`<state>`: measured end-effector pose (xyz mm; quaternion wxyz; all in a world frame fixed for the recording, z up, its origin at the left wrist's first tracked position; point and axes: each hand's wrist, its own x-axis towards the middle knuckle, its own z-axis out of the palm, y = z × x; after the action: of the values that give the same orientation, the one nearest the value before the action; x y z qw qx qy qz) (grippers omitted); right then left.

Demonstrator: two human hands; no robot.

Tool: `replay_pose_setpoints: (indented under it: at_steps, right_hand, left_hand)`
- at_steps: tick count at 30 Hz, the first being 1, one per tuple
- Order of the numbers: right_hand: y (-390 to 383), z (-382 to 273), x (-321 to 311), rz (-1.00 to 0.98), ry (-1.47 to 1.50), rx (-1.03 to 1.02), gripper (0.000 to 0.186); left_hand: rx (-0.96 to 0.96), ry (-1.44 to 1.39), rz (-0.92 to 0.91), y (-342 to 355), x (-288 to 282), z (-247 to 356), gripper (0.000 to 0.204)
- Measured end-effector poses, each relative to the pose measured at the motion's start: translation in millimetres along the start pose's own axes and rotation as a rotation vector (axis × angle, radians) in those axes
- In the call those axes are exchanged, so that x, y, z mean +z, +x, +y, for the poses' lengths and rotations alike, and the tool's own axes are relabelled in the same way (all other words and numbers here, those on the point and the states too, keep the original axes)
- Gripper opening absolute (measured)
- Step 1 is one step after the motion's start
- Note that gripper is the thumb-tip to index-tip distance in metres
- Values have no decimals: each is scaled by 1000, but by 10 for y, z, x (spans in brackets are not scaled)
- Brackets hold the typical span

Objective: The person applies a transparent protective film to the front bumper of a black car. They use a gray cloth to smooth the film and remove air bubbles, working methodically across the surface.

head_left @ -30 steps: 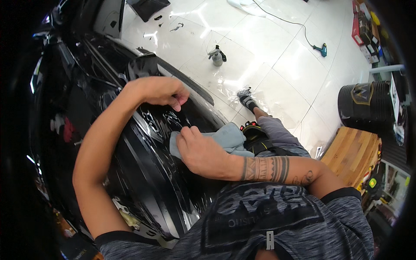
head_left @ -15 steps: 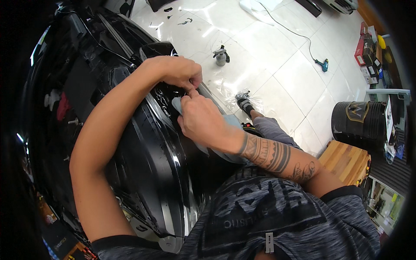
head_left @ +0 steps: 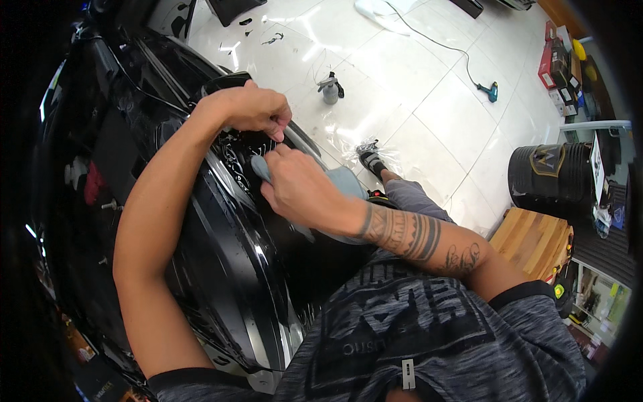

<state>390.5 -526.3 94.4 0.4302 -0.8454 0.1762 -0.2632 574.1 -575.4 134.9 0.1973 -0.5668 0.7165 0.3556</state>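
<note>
A glossy black car body (head_left: 224,261) fills the left, with a wet, wrinkled shiny patch (head_left: 238,167) beside my hands. My left hand (head_left: 258,107) is curled over that patch near the panel edge, thumb and finger pinched; whatever lies between them is too small to make out. Just below it, my right hand (head_left: 301,184) grips a pale blue-grey cloth (head_left: 341,181) against the panel, its index finger close to my left fingertips.
On the tiled floor (head_left: 442,107) stand a spray bottle (head_left: 330,90) and a corded teal tool (head_left: 489,92). At the right are a black drum (head_left: 546,174), stacked boxes (head_left: 559,67) and a wooden block (head_left: 529,241). My shod foot (head_left: 372,157) rests by crumpled clear plastic.
Since a second ago my right hand has moved up along the panel with the cloth, closer to my left hand. The view has shifted; my left hand stays pinched near the edge.
</note>
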Motion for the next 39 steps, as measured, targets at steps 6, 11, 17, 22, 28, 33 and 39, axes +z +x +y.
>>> replay_pose_setpoints:
  at_steps: [6,11,17,22,28,33,39]
  right_hand:
    - [292,101,-155,-222,-16,271,20]
    - [45,275,-158,-153,313,377,27]
    - [201,86,-30,-78,-32,69,19]
    - [289,133,-170,-195,13,176,23]
    - [-552,25,-273,-230,85,288,18]
    - [-389,153,-163,-120,162,308,18]
    - [214,652,-559,-351,719,770,23]
  left_hand:
    - [-30,62,80,-51,19,-1,16]
    - [-179,106,75,-195,-40,5,32]
    - [-201,134,57,-104,-117,-59,29]
    - [-206,116,36,-108,-114,23,31]
    - [-188,104,10,-76,-91,28,33]
    - [-135,112,27,-31,-96,-29,30]
    - [-101,95,156,43,-8,-251,27]
